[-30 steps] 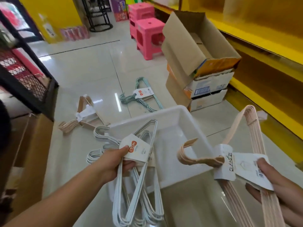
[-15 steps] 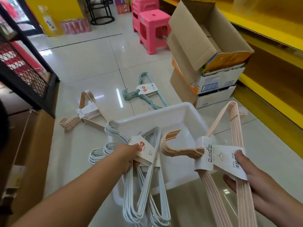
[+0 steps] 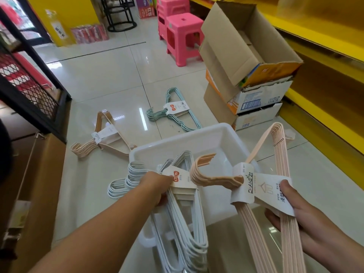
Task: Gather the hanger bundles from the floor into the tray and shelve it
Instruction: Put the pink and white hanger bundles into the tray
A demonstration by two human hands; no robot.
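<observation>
Left hand and right hand bare; forearms bare, no sleeves, rings or watch showing.

Tiled floor: tray, green bundle, peach bundle, boxes, stools.

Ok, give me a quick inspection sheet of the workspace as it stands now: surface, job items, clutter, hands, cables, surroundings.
Surface: glossy tiled floor, some small marks.
Job's things: white tray on the floor, looks empty; green hanger bundle and peach floor bundle lie beyond it.
Clutter: stacked cardboard boxes, top one open.
Grippers: left hand holds white hangers; right hand holds peach hangers, both over the tray.
Cables: nothing seen.
Surroundings: pink stools, yellow shelving, black rack.
</observation>
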